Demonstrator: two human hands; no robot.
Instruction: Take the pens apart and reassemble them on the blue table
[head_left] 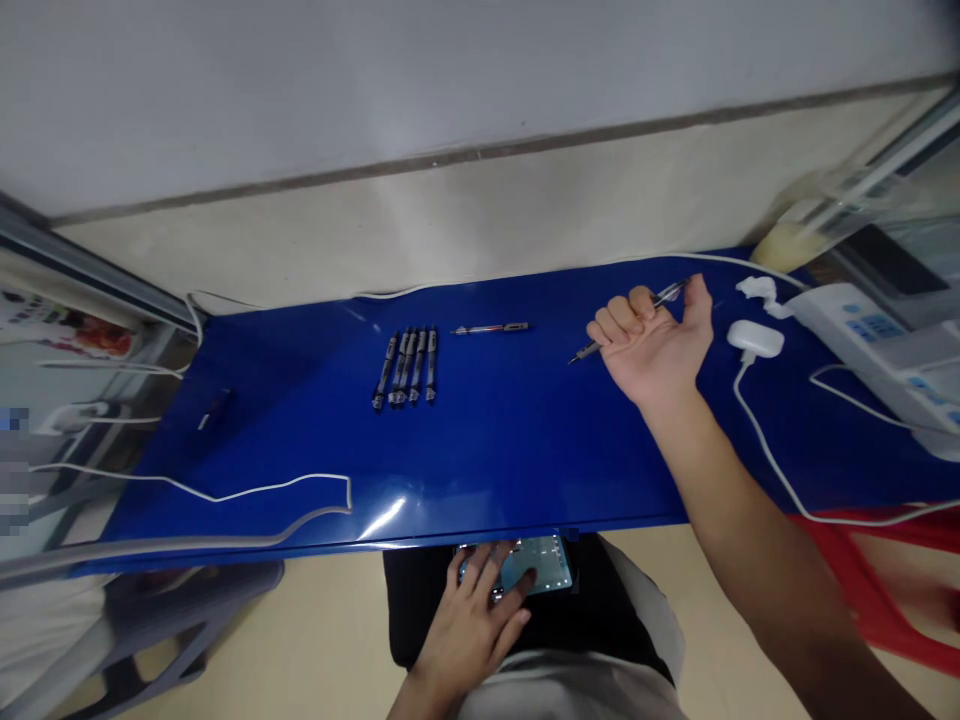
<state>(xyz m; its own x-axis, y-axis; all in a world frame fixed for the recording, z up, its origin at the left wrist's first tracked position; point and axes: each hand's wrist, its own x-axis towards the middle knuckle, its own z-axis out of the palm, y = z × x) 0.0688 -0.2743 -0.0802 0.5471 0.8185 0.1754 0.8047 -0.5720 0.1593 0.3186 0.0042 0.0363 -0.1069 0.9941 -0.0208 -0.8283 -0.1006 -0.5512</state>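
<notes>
Gripping pen [600,347] in closed right hand [649,345] over blue tabletop [525,470]; open left hand [472,625] resting on phone [541,563]; row of pens [405,367] lying nearby.

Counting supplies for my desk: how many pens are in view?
6: four black pens side by side, one lone pen to their right, one pen in the right hand. Overlap could hide another.

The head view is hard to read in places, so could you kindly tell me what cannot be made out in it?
All in the head view:
The middle of the slim pen-like tool: hidden by the right hand's fingers.
The screen of the handheld device: hidden by the left hand and the blue table's front edge.
The dark object: too shadowed to identify.
The white device with blue keys: cut off by the right edge.
</notes>
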